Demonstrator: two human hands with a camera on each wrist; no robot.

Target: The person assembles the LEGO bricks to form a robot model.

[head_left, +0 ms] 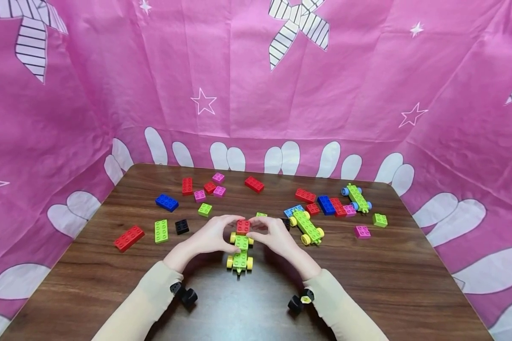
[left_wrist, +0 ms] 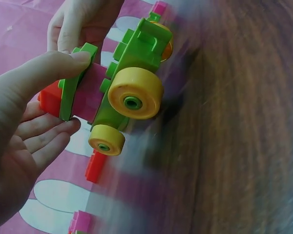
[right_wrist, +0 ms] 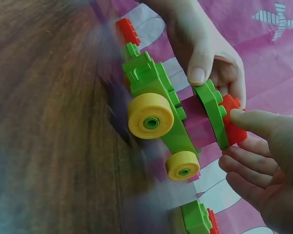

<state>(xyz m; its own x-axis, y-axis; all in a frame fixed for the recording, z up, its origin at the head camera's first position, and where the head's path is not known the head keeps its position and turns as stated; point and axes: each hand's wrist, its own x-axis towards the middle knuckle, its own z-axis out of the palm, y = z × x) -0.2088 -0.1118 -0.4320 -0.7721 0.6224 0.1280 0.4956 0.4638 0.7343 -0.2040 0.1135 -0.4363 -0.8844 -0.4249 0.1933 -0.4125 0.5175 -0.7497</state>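
A toy car of building blocks stands between both hands on the table. Its lime-green wheeled base (head_left: 240, 259) has yellow wheels (left_wrist: 136, 92). On the base sits a pink brick (right_wrist: 196, 122), above it a thin lime-green brick (right_wrist: 213, 114), and a red brick (head_left: 243, 226) on top. My left hand (head_left: 215, 234) has its thumb on the thin green brick's edge, fingers curving round the far side by the red brick. My right hand (head_left: 275, 234) puts its thumb against the red brick, its fingers (right_wrist: 249, 163) bent around the other side of the stack.
Two more lime-green wheeled bases, one with yellow wheels (head_left: 308, 227) and one with blue wheels (head_left: 356, 198), stand to the right. Loose bricks lie around, among them a long red brick (head_left: 129, 237), a blue brick (head_left: 167, 202) and a black brick (head_left: 181, 227). Pink cloth (head_left: 256, 94) surrounds the table's back.
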